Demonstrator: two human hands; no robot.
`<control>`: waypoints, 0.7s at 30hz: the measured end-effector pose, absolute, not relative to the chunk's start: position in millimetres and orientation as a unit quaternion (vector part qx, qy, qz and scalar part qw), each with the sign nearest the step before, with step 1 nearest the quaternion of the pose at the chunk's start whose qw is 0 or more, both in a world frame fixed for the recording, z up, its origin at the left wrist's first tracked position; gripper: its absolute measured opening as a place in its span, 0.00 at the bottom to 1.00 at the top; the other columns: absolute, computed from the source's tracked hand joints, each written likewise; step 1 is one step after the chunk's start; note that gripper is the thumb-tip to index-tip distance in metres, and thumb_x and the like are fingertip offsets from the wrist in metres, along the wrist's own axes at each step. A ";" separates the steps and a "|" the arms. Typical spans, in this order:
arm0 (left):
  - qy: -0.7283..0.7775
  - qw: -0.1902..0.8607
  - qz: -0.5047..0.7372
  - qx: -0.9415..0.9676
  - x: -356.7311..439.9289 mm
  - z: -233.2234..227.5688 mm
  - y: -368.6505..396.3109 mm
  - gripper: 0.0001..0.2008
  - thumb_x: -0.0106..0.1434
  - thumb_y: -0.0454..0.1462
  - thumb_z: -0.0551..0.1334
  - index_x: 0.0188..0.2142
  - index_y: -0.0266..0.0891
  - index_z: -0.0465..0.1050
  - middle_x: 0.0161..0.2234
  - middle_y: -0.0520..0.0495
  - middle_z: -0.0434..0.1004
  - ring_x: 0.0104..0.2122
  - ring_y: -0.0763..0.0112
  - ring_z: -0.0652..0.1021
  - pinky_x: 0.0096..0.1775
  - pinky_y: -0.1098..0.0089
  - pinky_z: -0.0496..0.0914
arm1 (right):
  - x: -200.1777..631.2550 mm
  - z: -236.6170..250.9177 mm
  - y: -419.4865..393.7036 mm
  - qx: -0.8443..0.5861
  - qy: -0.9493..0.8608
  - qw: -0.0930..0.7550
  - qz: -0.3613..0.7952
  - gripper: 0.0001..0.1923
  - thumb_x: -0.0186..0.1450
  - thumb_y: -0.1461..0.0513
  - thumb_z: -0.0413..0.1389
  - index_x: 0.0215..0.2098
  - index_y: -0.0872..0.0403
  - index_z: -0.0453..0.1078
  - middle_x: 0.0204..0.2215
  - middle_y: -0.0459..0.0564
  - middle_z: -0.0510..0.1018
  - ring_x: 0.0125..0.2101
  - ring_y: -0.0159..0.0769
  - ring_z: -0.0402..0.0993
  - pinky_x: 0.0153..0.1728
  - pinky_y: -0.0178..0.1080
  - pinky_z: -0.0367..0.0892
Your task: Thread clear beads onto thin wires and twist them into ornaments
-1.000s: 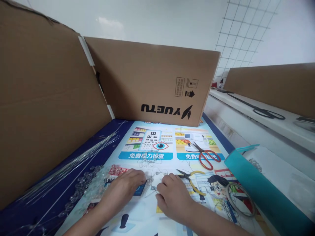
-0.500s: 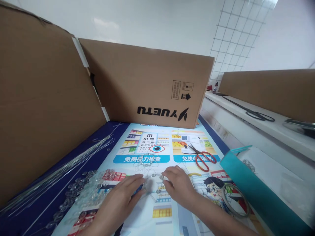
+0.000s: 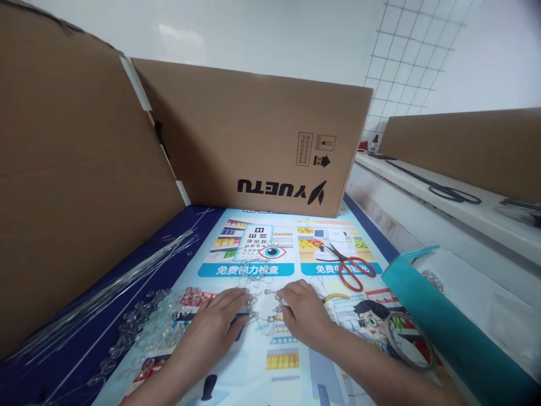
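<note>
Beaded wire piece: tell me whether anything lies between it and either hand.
Nothing visible does. The left hand and the right hand both have fingertips right at the beaded wire piece on the poster. The loose clear beads lie off to the left.

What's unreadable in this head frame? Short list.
- Beaded wire piece, head view: too small and tangled to tell its shape or how the fingers grip it.
- Yellow-handled pliers: mostly hidden behind the right hand.
- Left hand: fingertip contact blurred.
- Box label on the cardboard box: print too small.
</note>
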State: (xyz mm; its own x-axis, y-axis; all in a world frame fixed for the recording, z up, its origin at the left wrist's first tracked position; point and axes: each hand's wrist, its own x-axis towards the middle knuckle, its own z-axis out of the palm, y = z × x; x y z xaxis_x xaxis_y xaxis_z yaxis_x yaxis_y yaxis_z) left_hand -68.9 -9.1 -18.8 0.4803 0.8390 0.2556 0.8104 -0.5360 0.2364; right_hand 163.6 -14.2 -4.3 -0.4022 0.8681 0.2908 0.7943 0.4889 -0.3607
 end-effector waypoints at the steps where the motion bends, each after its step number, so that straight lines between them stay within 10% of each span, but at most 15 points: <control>1: 0.481 0.045 0.179 0.857 -69.5 -19.5 -7.7 0.18 0.63 0.40 0.53 0.52 0.44 0.65 0.52 0.44 0.69 0.52 0.58 0.67 0.52 0.55 0.63 | 162.7 -4.7 -12.6 -0.495 -0.834 0.226 0.086 0.15 0.60 0.66 0.51 0.46 0.53 0.67 0.40 0.50 0.71 0.43 0.38 0.61 0.45 0.42 0.57; 21: 0.473 0.055 0.191 0.858 -71.0 -14.6 -17.4 0.18 0.63 0.38 0.54 0.53 0.46 0.64 0.52 0.45 0.69 0.52 0.59 0.68 0.51 0.56 0.65 | 149.5 9.0 5.3 -0.428 -0.877 0.193 0.104 0.20 0.62 0.67 0.45 0.52 0.50 0.61 0.50 0.45 0.69 0.47 0.40 0.58 0.45 0.43 0.57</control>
State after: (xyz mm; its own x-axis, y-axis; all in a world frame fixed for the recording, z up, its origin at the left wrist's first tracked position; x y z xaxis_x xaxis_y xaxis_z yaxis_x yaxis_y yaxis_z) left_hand -71.0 -17.4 -14.6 0.4787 0.8335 0.2761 0.7914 -0.5457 0.2753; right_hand 149.5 5.3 9.0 -0.5599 0.7901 0.2494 0.7099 0.6127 -0.3473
